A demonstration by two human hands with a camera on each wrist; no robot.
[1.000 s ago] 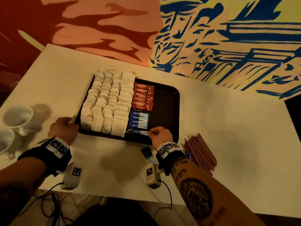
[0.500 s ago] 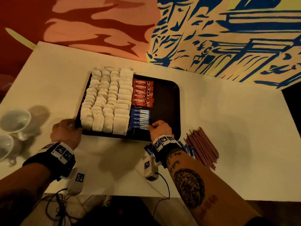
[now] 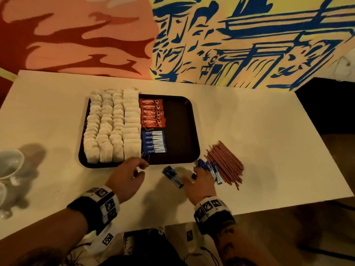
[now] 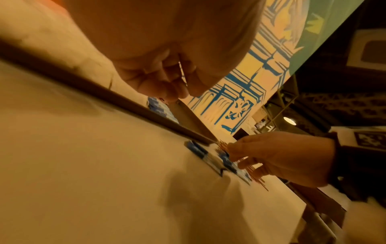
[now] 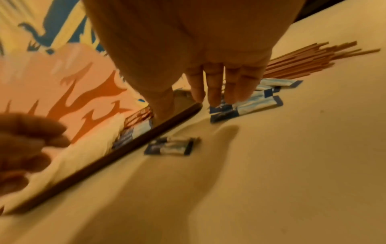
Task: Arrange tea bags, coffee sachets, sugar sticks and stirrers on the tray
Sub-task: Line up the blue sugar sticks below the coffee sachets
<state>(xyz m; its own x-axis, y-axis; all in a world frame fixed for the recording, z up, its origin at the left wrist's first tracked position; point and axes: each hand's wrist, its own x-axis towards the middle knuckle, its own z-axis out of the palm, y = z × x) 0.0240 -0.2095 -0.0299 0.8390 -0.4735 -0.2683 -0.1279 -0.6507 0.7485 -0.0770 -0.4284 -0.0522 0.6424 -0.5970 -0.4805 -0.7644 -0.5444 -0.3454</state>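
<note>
Several loose sugar sticks (image 3: 210,168) lie on the table (image 3: 259,131) directly under my right hand (image 3: 199,184), fingers straight and spread, tips touching them; nothing is pinched. Their long axes run roughly along my fingers. One separate stick (image 3: 172,176) lies between both hands. My left hand (image 3: 127,177) hovers at the tray (image 3: 180,129) near edge, loosely curled, holding nothing. On the tray: four columns of tea bags (image 3: 113,125), five coffee sachets (image 3: 152,112), five sugar sticks. Stirrers (image 3: 224,163) lie bundled just right, uncounted.

Tea bags (image 3: 112,125) rowed on tray (image 3: 180,120)
</note>
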